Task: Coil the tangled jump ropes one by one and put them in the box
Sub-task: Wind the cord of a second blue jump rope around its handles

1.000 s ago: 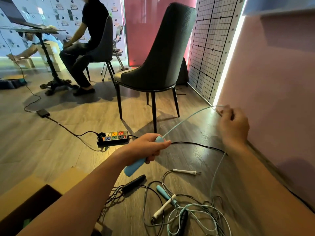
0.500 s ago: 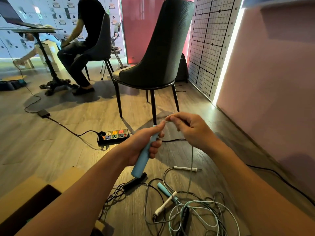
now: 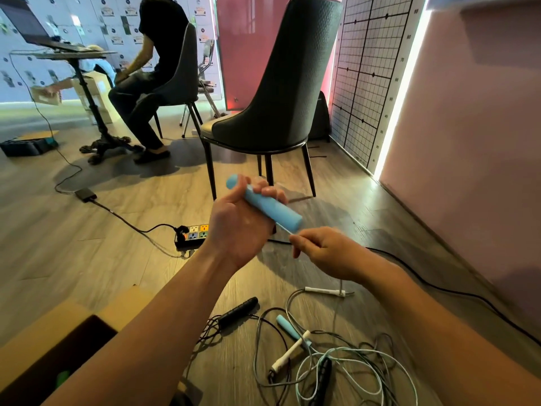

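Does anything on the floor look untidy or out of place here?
Yes. The jump ropes lie in one tangled heap, cords crossing each other, with a black handle and a white handle sticking out. Only one is being sorted: the left hand grips its blue handle, the right hand pinches its cord.

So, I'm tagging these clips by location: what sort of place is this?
Probably an office or studio workspace, not a home: a seated person works at a laptop on a stand, a measuring grid panel stands on the right, and what look like labelled lockers line the back.
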Available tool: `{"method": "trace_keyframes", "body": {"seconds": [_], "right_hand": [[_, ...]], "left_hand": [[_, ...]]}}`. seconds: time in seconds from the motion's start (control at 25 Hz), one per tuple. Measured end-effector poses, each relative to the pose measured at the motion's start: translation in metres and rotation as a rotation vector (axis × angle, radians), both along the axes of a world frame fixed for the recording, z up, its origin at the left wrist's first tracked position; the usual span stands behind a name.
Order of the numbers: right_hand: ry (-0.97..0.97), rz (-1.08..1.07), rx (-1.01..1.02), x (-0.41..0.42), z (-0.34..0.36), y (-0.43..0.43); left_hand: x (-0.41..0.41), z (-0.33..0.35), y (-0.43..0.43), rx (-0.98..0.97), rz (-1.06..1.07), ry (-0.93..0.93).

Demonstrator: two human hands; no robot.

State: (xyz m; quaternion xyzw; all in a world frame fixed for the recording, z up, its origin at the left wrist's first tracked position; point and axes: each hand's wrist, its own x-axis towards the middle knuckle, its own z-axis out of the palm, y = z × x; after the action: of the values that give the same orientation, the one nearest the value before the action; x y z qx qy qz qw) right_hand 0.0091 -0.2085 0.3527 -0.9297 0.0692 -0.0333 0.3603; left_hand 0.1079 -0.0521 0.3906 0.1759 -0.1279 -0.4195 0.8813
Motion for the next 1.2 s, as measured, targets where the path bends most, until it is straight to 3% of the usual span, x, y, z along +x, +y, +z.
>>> {"method": "trace_keyframes", "body": {"seconds": [0.2, 0.32, 0.4, 0.48, 0.6, 0.68, 0.76, 0.84, 0.96, 1.08, 1.2], "right_hand": [[-0.052, 0.048, -0.086, -0.01, 0.016, -0.007], [-0.234, -0.024, -0.1, -0.02, 0.028, -0.017], [-0.37, -0.053, -0.117, -0.024, 0.034, -0.018], [-0.491, -0.045, -0.159, -0.025, 0.037, -0.015], [-0.658, -0.132, -0.256, -0.02, 0.037, -0.01], [-0.705, -0.262, -0.276, -0.016, 0.034, -0.014], [-0.69, -0.38, -0.248, -0.013, 0.028, -0.019], [-0.602, -0.461, -0.194, -0.011, 0.022, -0.021], [-0.298, -0.366, -0.123, -0.004, 0.007, -0.014], [-0.043, -0.165, -0.098, 0.003, 0.0, -0.002], [0.068, -0.07, -0.104, 0.004, 0.0, 0.008]], "left_hand": [[0.043, -0.017, 0.005, 0.272, 0.492, -0.147], [0.056, -0.031, 0.016, 0.594, 0.556, -0.534], [0.047, -0.036, 0.017, 0.877, 0.388, -0.85], [0.033, -0.041, 0.013, 1.024, 0.093, -1.001], [0.017, -0.04, 0.006, 1.045, -0.286, -1.109], [0.01, -0.036, 0.001, 0.956, -0.412, -1.158], [0.002, -0.027, -0.004, 0.789, -0.471, -1.089], [-0.002, -0.02, -0.008, 0.561, -0.506, -0.893], [0.004, -0.018, -0.008, 0.263, -0.446, -0.616], [0.011, -0.019, -0.006, 0.174, -0.239, -0.402], [0.019, -0.021, -0.007, 0.188, 0.062, -0.274]]}}
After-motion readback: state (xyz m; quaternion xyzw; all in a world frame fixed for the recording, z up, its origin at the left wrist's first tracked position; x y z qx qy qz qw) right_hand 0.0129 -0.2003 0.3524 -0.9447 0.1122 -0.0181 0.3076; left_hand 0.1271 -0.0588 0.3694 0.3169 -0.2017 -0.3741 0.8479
